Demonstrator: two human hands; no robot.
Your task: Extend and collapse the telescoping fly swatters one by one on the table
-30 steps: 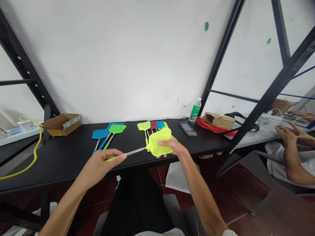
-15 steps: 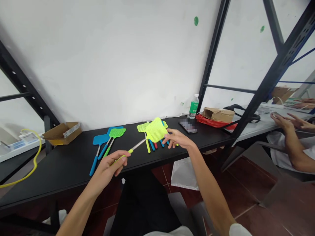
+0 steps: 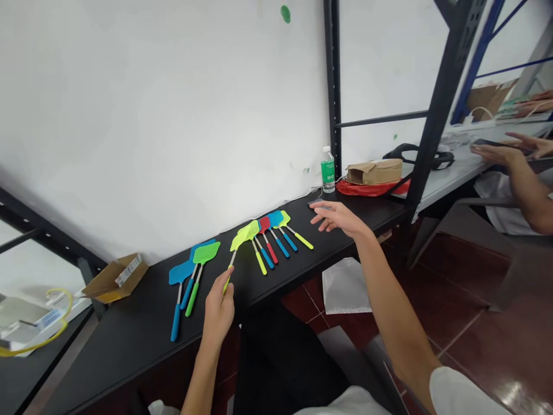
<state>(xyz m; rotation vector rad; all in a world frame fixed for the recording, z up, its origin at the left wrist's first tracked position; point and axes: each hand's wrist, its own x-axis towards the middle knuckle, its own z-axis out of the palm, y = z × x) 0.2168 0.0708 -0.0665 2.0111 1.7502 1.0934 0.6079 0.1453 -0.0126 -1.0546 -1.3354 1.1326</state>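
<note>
White wall (image 3: 164, 98) fills the upper left. Black steel shelf upright (image 3: 332, 80) stands top centre. Black table (image 3: 103, 354) runs from lower left up to the right; dark red tile floor (image 3: 466, 276) is below it on the right, with a white plastic bag (image 3: 345, 286) on it.

My left hand (image 3: 219, 314) is bottom centre, fingers (image 3: 222, 295) closed around the handle of a yellow-green fly swatter (image 3: 244, 235). Its mesh head is up over the black table, overlapping the left end of the fan.

My right hand (image 3: 339, 218) is at centre right, fingers (image 3: 324, 213) spread apart and holding nothing. Fingertips are just beside a dark phone (image 3: 317, 203); contact cannot be told.

Centre of table: fan of fly swatters (image 3: 272, 242), red, blue and yellow-green, handles pointing toward me. Left of it: three more swatters (image 3: 192, 271), blue and green.

Far end: water bottle (image 3: 328, 170), brown paper package (image 3: 374, 172) on a red plastic bag (image 3: 371, 188). Cardboard box (image 3: 116, 278) at lower left.

Upper right: a co-worker's hands (image 3: 496, 151), not mine.
</note>
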